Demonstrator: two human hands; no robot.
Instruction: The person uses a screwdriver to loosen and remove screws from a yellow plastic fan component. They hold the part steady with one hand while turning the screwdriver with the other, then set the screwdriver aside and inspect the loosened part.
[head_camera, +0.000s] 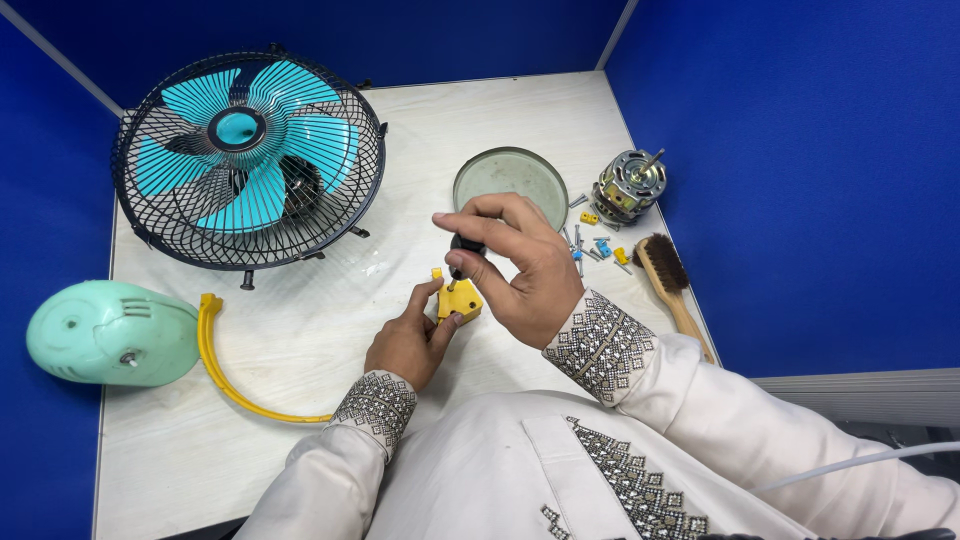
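Observation:
My left hand (408, 338) pinches a small yellow plastic part (460, 301) and steadies it on the white table (300, 330). Above it, my right hand (520, 265) grips a short screwdriver by its black handle (466, 245); the tip points down into the yellow part. Both sleeves are white with beaded cuffs.
A black wire fan cage with teal blades (247, 155) lies at the back left. A mint green motor housing (112, 332) and a curved yellow stand (222, 365) sit at the left. A round glass dish (510, 178), an electric motor (629, 186), several loose screws (592, 247) and a wooden brush (668, 280) lie at the right.

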